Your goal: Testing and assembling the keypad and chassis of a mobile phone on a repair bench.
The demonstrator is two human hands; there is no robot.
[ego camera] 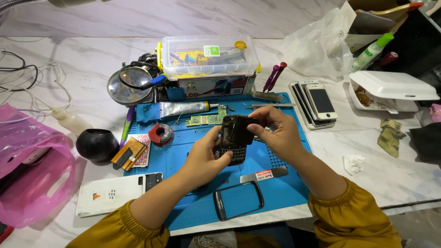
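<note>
White marble table carries one blue mat. Above the mat's centre, two hands hold one black keypad phone upright. Left hand, reaching in from 7 o'clock, grips its lower edge, thumb on the keys. Right hand, from 4 o'clock, pinches its upper part. One black frame lies at 6 o'clock, one stack of phones at 2 o'clock.

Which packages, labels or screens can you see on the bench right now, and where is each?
Clear plastic box: behind the blue mat, yellow latches, green and yellow stickers on the lid.
Printed carton: under that box, red and blue.
Stacked phones: right of the mat, top one white with a dark screen.
Foam container: far right, white.
</note>
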